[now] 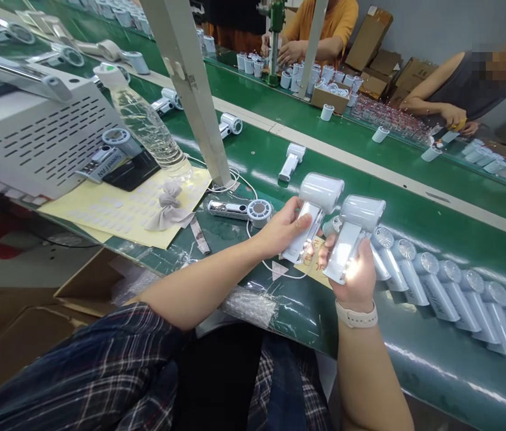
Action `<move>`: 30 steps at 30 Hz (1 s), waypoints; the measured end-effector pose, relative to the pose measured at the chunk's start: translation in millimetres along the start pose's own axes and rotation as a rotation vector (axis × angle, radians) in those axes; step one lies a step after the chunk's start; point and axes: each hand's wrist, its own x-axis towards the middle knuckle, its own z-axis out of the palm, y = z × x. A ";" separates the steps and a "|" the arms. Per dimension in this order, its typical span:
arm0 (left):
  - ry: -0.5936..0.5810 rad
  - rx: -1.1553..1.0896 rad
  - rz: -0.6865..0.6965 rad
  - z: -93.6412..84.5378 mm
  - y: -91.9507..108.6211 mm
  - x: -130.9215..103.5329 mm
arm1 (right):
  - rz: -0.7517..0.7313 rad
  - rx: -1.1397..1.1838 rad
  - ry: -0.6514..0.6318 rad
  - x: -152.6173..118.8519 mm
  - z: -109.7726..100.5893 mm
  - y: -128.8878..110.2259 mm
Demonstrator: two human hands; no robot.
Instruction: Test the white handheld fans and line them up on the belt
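My left hand (289,226) is closed round the handle of a white handheld fan (321,190), its thumb lying along the front. Beside it, my right hand (357,269) grips a second handheld fan (361,212) by its pale handle. Both fans are held head up over the green table, close together. A row of several more handheld fans (435,284) in clear wrapping lies just to the right. Under my hands lies a yellowish paper with red writing (313,269), partly covered. One fan with a round dark centre (259,211) lies left of my left hand.
A metal post (194,90) rises from the table ahead on the left. Near it stand a water bottle (145,123), a vented white box (60,140) and a yellow sticker sheet (131,209). Across the green conveyor (262,152), two people handle parts.
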 end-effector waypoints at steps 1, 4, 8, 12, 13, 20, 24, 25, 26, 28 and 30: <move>-0.006 -0.054 -0.007 0.8 -1.2 -0.6 | -0.001 -0.005 0.001 0.0 0.0 -0.3; -0.040 -0.163 -0.020 2.4 -4.9 -1.4 | 0.001 -0.003 0.006 -0.7 -0.3 0.2; -0.086 -0.185 0.009 3.2 -4.1 -3.6 | -0.018 0.036 0.022 -4.0 -2.6 1.5; -0.140 -0.236 0.094 5.2 1.2 -7.5 | -0.104 0.011 0.097 -7.3 -2.3 -0.6; -0.146 -0.252 0.113 5.8 2.2 -7.8 | -0.120 0.003 0.110 -7.4 -1.3 -1.6; -0.208 -0.363 -0.131 4.1 7.7 -4.1 | 0.004 0.102 0.113 -1.4 4.8 -7.3; -0.277 -0.412 -0.271 3.0 9.2 -3.7 | 0.030 0.147 0.125 -1.1 5.6 -8.6; -0.280 -0.422 -0.266 3.2 8.7 -3.4 | 0.024 0.149 0.106 -1.4 5.6 -8.5; -0.272 -0.428 -0.254 3.3 7.9 -3.0 | 0.022 0.144 0.079 -1.7 5.4 -8.2; -0.240 -0.433 -0.228 3.2 5.7 -1.6 | 0.029 0.131 0.035 -1.8 4.1 -6.7; -0.219 -0.451 -0.215 2.3 3.6 0.2 | 0.033 0.132 0.020 -1.4 1.7 -4.8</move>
